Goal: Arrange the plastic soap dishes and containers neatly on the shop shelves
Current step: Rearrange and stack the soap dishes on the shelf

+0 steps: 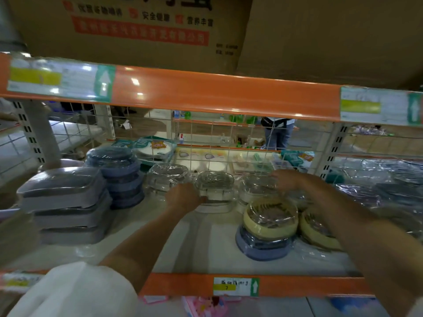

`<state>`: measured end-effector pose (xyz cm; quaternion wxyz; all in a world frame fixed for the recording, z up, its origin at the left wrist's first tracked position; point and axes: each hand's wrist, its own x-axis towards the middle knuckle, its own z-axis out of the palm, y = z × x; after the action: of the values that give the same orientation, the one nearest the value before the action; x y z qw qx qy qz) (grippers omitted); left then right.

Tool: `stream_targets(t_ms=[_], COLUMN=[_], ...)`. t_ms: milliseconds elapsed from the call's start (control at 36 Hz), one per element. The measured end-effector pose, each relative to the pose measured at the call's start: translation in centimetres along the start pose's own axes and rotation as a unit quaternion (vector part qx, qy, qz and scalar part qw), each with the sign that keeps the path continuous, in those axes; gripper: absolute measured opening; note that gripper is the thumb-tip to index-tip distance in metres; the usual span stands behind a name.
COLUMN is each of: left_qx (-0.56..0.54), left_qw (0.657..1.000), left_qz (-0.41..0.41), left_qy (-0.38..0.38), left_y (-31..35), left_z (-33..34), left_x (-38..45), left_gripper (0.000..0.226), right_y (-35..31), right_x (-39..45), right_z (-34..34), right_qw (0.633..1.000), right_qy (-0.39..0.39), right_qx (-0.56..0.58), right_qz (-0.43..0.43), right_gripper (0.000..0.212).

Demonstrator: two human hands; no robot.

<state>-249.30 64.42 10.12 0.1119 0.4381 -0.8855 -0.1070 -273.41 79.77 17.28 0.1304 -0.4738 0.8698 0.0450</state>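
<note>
- Head view: my left hand clasps the middle stack of clear-lidded white plastic soap dishes near the white shelf's back edge.
- My right hand rests on the neighbouring stack; grip unclear.
- I should slide both level, lids aligned, rows parallel to the back edge.

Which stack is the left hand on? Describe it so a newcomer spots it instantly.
Find the shelf board between the two orange price rails; three stacks of clear-lidded white soap dishes line its back, before the wire grid. The left hand touches the middle stack. Its neighbours are the left stack and the right stack under the right hand.
</note>
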Motion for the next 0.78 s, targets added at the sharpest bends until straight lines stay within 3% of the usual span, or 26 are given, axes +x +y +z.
stream_targets(t_ms=[111, 361, 556, 639, 778], left_qx=[0.011, 0.004, 0.000, -0.006, -0.022], left_qw=[1.000, 0.999, 1.000, 1.000, 1.000], left_qz=[0.012, -0.030, -0.007, -0.002, -0.001], left_qy=[-0.011, 0.016, 0.004, 0.000, -0.001], left_y=[0.7, 1.6, 2.6, 2.6, 2.3], left_z=[-0.5, 0.1, -0.2, -0.3, -0.3], left_x=[-0.1, -0.8, -1.6, -1.6, -1.7], left_gripper=[0.054, 0.055, 0.042, 0.034, 0.030], right_y=[0.4, 0.6, 1.0, 0.9, 0.7], right_x=[0.5, 1.9, 2.1, 2.1, 2.0], right_z=[0.2, 0.2, 0.0, 0.6, 0.8], right_qw=[1.000, 0.999, 0.999, 0.999, 0.999], right_qy=[-0.003, -0.014, -0.034, -0.026, 0.023], right_qx=[-0.018, -0.009, 0.007, 0.000, -0.019], right_qz=[-0.011, -0.044, -0.042, -0.037, -0.039], right_gripper=[0.063, 0.066, 0.092, 0.092, 0.075])
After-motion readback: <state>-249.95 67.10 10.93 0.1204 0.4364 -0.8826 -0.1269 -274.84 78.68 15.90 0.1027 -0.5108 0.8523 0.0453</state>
